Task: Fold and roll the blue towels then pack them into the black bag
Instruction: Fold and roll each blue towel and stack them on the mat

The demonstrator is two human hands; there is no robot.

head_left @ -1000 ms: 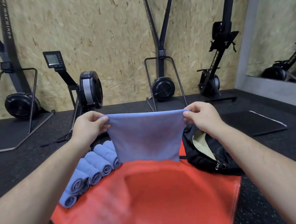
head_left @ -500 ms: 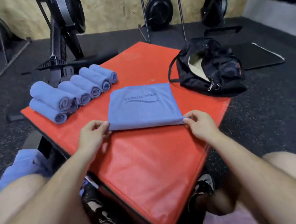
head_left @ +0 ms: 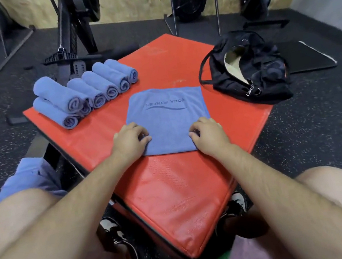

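A folded blue towel (head_left: 167, 114) with upside-down "YOGA FITNESS" print lies flat on the red padded block (head_left: 173, 189). My left hand (head_left: 131, 138) and my right hand (head_left: 207, 134) sit on its near corners, fingers curled and pinching the near edge. Several rolled blue towels (head_left: 86, 90) are stacked in a row at the block's left corner. The black bag (head_left: 252, 79) rests on the block's right corner, unzipped, with pale lining showing.
More loose blue cloth (head_left: 26, 181) lies beside my left knee. Rowing machines (head_left: 77, 22) and black stands line the wooden back wall. A dark floor mat (head_left: 306, 57) lies behind the bag. My knees and shoes flank the block's near corner.
The towel was held up in the air, then laid flat on the red block. Both hands have since slid inward onto its near edge, fingers curling into the cloth.
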